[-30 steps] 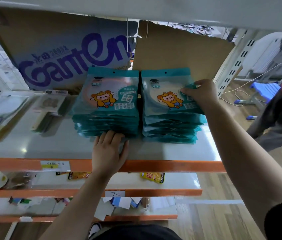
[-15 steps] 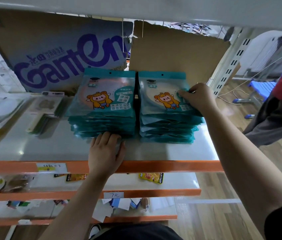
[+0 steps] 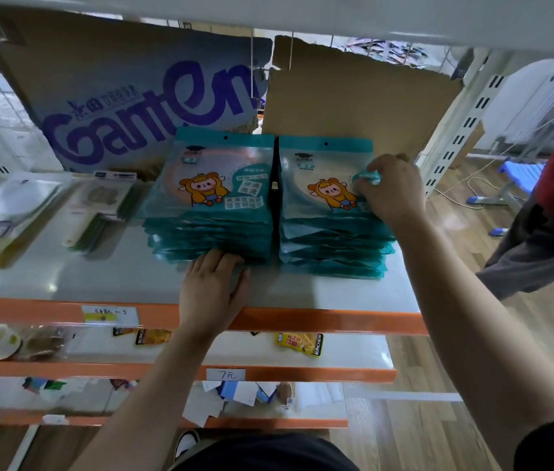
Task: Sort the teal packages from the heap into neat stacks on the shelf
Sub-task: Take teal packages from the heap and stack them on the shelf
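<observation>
Flat clear packs (image 3: 99, 209) lie toward the left edge of the shelf (image 3: 65, 280). At mid-shelf two stacks of teal packages stand side by side, almost touching. The left hand (image 3: 212, 287), fingers straight, presses the front of the left stack (image 3: 214, 205). The right hand (image 3: 389, 190), fingers curled, pinches the top package (image 3: 316, 171) of the right stack (image 3: 333, 253) near its right side. The pouches look light, soft and slippery, so they are probably best gripped by an edge. Cardboard (image 3: 353, 107) behind the stacks limits pushing back, and a bystander (image 3: 547, 232) stands beyond the right edge.

Two stacks of teal packages (image 3: 212, 232) (image 3: 323, 246), two hands (image 3: 212, 287) (image 3: 391, 192), two cardboard sheets (image 3: 116, 79) (image 3: 353, 96) — and three orange-edged shelves (image 3: 319, 321) (image 3: 302, 374) (image 3: 268, 423).
</observation>
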Motion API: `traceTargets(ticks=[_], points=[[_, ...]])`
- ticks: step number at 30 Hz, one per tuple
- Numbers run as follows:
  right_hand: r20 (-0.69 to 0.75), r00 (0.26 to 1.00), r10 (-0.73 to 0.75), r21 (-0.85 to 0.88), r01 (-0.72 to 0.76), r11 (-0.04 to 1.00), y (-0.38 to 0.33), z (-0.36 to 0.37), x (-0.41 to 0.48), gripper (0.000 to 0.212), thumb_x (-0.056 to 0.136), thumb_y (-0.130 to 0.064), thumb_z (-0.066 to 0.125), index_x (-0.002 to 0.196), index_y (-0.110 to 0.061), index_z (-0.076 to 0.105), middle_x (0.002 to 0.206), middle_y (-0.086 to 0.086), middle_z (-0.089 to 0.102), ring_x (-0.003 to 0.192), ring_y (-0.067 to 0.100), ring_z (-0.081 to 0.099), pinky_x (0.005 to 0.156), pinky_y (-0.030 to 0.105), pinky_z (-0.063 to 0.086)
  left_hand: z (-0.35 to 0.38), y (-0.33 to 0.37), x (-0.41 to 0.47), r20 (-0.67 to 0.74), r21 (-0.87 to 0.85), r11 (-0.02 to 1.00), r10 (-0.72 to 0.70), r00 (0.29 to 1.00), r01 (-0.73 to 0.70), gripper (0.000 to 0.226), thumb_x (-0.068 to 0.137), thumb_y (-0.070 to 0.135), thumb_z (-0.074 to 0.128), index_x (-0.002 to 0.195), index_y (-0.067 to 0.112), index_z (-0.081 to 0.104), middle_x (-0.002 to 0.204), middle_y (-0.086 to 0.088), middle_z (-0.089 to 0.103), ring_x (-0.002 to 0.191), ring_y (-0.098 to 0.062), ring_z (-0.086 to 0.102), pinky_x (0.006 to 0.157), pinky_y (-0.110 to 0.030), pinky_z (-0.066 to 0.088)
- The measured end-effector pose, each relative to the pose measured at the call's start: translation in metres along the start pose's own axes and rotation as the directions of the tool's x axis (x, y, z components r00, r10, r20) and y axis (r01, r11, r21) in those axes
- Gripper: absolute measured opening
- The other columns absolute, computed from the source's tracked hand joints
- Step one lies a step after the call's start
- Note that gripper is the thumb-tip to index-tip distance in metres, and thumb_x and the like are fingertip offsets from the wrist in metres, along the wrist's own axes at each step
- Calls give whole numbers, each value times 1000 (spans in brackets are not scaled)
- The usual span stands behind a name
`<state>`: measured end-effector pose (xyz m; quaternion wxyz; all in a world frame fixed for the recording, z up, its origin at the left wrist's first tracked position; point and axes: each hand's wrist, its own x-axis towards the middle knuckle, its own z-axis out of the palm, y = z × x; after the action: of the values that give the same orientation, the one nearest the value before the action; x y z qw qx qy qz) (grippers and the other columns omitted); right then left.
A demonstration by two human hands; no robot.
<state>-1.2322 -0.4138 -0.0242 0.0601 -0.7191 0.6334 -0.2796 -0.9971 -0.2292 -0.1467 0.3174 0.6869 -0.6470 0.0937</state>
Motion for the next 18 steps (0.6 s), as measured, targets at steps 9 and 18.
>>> traceTargets(ticks=[9, 18], points=[[115, 953, -279, 405, 211, 889, -106, 22, -59, 14, 89, -19, 63, 102, -20, 70, 87, -13, 62, 76, -3, 57, 69, 8, 45, -47, -42, -7, 38, -129, 975, -176, 984, 180, 33, 94, 39, 44, 106, 17, 66, 103, 0, 64, 85, -16, 60, 78, -37, 50], [183, 806, -563, 619, 351, 703, -234, 94, -130, 10, 89, -11, 64, 96, -14, 70, 82, -7, 66, 73, -3, 58, 66, 8, 42, -141, -152, -47, -112, 52, 935, -344, 932, 351, 33, 93, 39, 46, 105, 17, 67, 99, -2, 66, 86, -24, 64, 75, -40, 48]])
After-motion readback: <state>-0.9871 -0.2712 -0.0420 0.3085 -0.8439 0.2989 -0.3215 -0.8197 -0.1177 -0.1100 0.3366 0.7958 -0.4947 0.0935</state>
